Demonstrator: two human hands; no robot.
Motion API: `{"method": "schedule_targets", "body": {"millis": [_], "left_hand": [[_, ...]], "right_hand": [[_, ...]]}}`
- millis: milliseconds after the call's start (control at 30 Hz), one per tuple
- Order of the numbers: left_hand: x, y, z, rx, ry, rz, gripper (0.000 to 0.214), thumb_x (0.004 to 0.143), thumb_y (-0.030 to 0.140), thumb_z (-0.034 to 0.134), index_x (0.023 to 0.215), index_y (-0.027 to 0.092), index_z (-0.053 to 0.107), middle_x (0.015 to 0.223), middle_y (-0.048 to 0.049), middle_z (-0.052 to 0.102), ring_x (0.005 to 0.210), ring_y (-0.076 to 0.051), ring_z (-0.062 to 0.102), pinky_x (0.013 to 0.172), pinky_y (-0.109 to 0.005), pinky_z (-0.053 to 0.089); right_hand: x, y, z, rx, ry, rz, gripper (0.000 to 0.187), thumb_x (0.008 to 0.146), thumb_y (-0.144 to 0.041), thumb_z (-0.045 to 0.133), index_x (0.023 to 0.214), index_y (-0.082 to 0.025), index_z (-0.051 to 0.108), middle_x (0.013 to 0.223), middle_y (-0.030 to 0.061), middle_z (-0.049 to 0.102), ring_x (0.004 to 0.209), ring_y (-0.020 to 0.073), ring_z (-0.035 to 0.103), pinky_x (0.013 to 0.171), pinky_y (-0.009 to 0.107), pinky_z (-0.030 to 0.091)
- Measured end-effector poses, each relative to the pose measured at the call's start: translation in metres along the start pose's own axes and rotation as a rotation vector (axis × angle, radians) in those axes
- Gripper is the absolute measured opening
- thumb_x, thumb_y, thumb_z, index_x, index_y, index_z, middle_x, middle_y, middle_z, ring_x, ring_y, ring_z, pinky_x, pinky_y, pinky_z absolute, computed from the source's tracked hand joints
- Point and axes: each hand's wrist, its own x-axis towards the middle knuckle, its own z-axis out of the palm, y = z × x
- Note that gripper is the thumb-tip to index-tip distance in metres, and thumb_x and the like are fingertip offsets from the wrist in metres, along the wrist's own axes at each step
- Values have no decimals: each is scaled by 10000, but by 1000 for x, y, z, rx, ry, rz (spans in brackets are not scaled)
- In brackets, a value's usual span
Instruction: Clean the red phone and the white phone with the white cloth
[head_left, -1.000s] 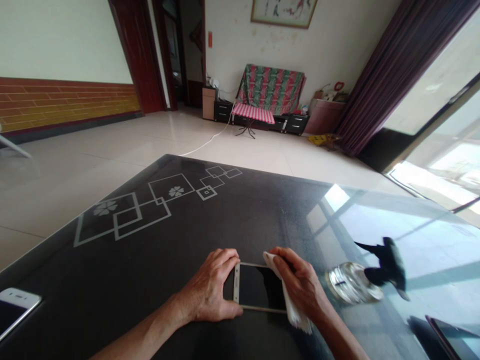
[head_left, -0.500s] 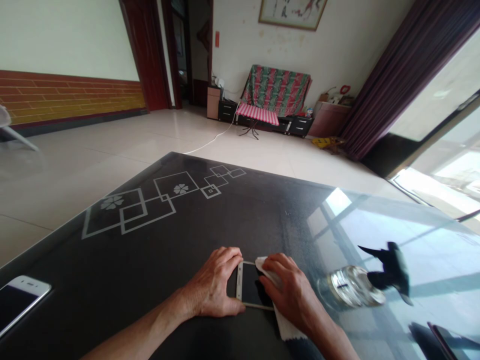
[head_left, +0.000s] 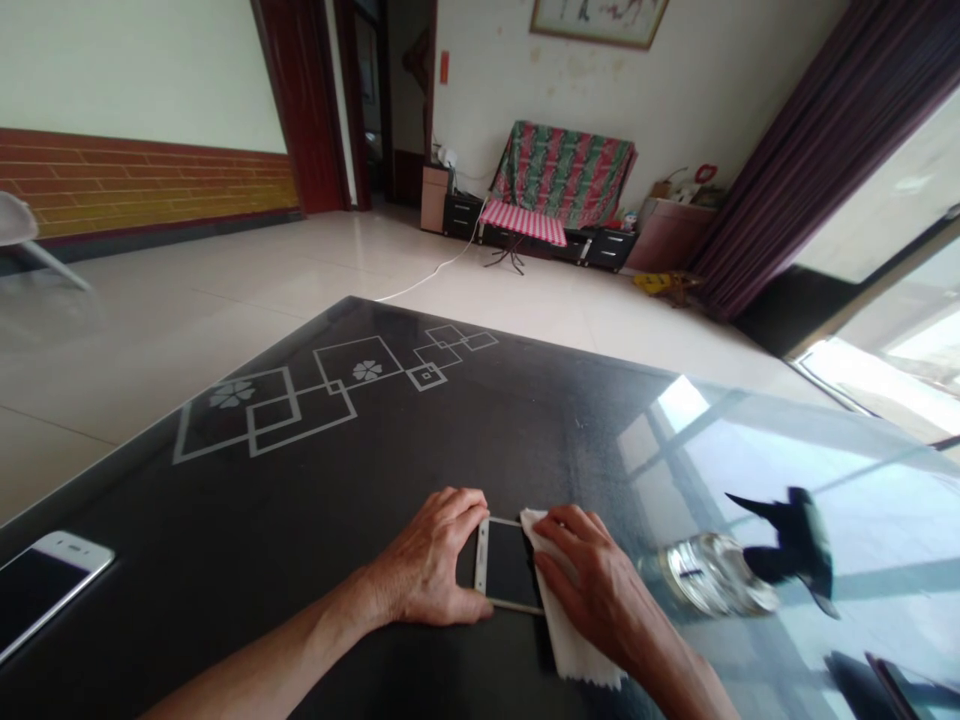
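Note:
A smartphone (head_left: pixel 511 565) with a pale frame and dark screen lies flat on the black glass tabletop (head_left: pixel 420 450). My left hand (head_left: pixel 435 560) grips its left end, fingers on the far edge and thumb on the near edge. My right hand (head_left: pixel 589 575) presses a white cloth (head_left: pixel 574 640) over the phone's right end, which the cloth and fingers hide. Right of that hand is a clear spray bottle (head_left: pixel 716 575) with a black trigger head.
A second white phone (head_left: pixel 56 585) lies at the table's left edge. Part of a dark flat object (head_left: pixel 907 690) shows at the lower right. Beyond the table are a small table with a striped cover (head_left: pixel 525 222), a plastic chair (head_left: pixel 19 225) and a purple curtain (head_left: pixel 810 150).
My right hand and the cloth have shifted slightly right along the phone, and more of the cloth shows. My left hand keeps its grip. The whole view has turned a little left.

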Motion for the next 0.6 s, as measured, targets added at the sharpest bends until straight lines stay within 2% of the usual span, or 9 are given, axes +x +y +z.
{"method": "schedule_targets", "body": {"millis": [133, 333, 600], "left_hand": [[0, 0, 0, 3, -3, 7, 701, 489, 342, 776, 1123, 191, 516, 1173, -82, 499, 1009, -273, 478, 925, -389, 388], [-1, -1, -2, 3, 3, 12, 720, 484, 341, 784, 1132, 180, 515, 1182, -82, 497, 1014, -266, 475, 932, -381, 387], [1, 1, -2, -5, 5, 3, 718, 477, 333, 786, 1128, 186, 523, 1175, -78, 503, 1010, -271, 485, 934, -395, 394]], "right_hand": [[0, 4, 3, 3, 21, 13, 245, 915, -208, 410, 1072, -244, 593, 1037, 73, 548, 929, 197, 537, 829, 346, 472], [-1, 11, -1, -15, 23, 27, 243, 899, -185, 414, 1057, -238, 591, 964, 63, 537, 870, 187, 554, 786, 321, 483], [13, -6, 8, -46, 22, -10, 223, 880, -136, 422, 989, -211, 601, 910, 57, 525, 839, 185, 521, 776, 317, 455]]}}
